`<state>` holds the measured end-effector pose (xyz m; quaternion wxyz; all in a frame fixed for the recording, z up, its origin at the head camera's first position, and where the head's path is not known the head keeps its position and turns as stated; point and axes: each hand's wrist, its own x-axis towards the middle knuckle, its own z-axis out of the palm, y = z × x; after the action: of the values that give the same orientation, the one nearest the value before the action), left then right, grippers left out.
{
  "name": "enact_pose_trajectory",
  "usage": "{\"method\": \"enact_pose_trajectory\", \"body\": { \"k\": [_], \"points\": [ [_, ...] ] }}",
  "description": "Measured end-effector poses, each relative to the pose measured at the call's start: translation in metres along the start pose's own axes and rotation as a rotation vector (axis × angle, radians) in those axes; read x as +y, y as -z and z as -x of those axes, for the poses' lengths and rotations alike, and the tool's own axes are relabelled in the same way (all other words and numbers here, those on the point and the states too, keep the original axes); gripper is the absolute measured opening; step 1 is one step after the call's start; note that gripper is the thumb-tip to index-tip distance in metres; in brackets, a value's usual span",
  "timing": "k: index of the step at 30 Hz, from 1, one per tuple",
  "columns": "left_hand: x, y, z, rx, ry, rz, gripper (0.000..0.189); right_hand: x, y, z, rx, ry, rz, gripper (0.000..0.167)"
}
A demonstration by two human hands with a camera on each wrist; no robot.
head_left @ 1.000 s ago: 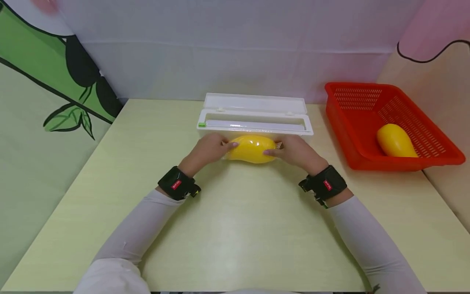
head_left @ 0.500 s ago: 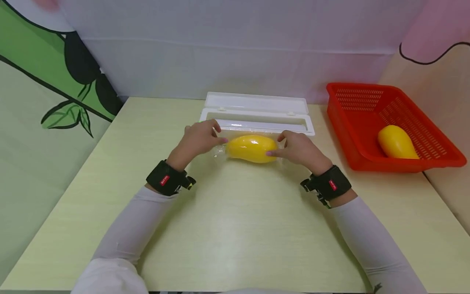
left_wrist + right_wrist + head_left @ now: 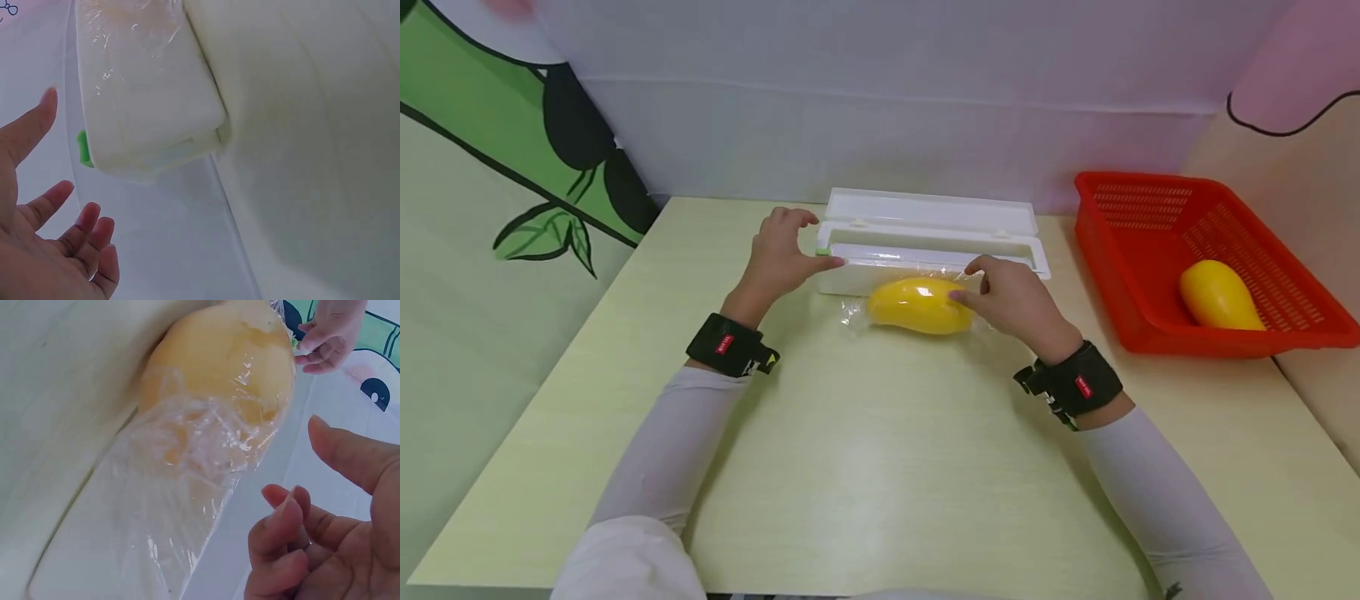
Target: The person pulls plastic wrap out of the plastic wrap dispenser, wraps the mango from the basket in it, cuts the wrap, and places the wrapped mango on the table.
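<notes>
The left hand [image 3: 777, 257] has wide fingers, the right hand [image 3: 1018, 303] loosely bent ones, apparently gripping nothing, so the mango [image 3: 917, 305] could roll and crumple its plastic wrap [image 3: 153, 512].

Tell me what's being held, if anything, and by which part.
Nothing is held: the left hand and right hand are both empty, the right near the film-covered yellow fruit.

Yellow mangoes [image 3: 919, 306] [image 3: 1219, 293], two; red basket [image 3: 1180, 342], one; white box [image 3: 842, 282], one, bearing one lid [image 3: 931, 212] and one green slider [image 3: 823, 252]; table [image 3: 880, 467], one. Hands, two: one left hand [image 3: 778, 257], one right hand [image 3: 1018, 302]. Black wrist straps [image 3: 707, 337] [image 3: 1067, 387], two; red strap labels [image 3: 724, 344] [image 3: 1084, 387], two; pale sleeves [image 3: 670, 450] [image 3: 1165, 492], two.
</notes>
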<state>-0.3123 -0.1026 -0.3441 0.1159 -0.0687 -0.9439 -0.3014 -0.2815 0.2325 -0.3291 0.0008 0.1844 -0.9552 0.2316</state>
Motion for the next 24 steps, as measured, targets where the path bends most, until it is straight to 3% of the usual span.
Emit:
{"method": "enact_pose_trajectory", "body": {
  "k": [7,11,18,24],
  "points": [
    [-0.007,-0.006,-0.001,-0.083,0.030,0.070,0.077,-0.015,0.003,-0.001,0.048,0.102,-0.053,0.039],
    [-0.010,-0.007,0.000,-0.114,0.058,0.098,0.078,-0.035,0.001,-0.009,0.035,0.216,-0.052,0.032],
    [-0.013,-0.007,0.000,-0.130,0.056,0.102,0.072,-0.075,-0.008,-0.043,-0.007,0.442,-0.002,0.028],
    [-0.014,-0.010,0.001,-0.109,0.027,0.109,0.064,-0.104,-0.017,-0.081,-0.055,0.513,0.032,0.026]
  ]
}}
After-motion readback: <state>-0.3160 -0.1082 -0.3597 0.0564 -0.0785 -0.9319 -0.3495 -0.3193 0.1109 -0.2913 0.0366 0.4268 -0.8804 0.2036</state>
